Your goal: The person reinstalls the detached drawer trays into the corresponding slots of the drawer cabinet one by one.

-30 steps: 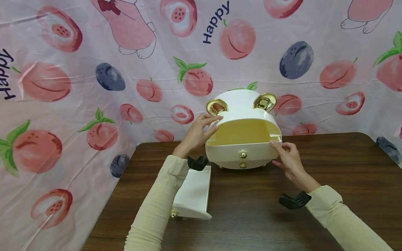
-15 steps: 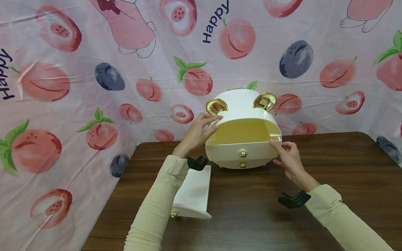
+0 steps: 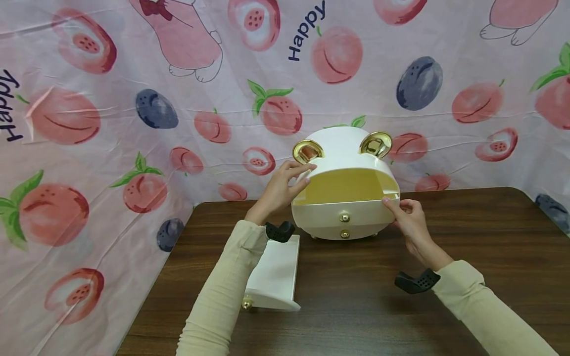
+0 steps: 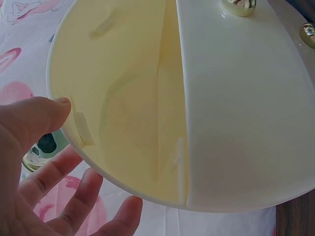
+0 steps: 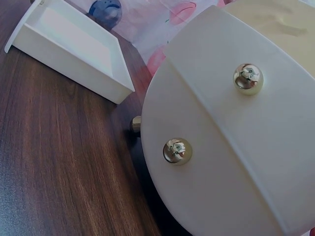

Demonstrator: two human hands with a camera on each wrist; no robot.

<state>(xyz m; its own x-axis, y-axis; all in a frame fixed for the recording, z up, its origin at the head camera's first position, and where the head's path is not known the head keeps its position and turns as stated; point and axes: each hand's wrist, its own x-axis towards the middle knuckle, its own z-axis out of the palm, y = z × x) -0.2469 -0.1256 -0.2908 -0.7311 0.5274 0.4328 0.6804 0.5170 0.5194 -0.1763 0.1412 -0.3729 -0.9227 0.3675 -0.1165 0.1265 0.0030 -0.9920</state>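
A rounded white drawer cabinet with gold ears stands at the back of the table, its top opening bare and yellowish inside. My left hand holds the opening's left rim, the thumb at the inner edge and the fingers spread along the outside. My right hand grips the right end of the middle drawer, thumb on its front near the top edge, other fingers behind the side. This hand is out of sight in the right wrist view. Below the middle drawer is a bottom drawer with a gold knob.
A pulled-out white drawer with a gold knob lies on the dark wooden table, left of the middle and partly behind the left forearm. A fruit-printed cloth hangs close behind the cabinet.
The middle drawer's front has shifted slightly up and back. My right hand moved slightly with it, and its lower finger has slipped behind the side. The left hand stays put.
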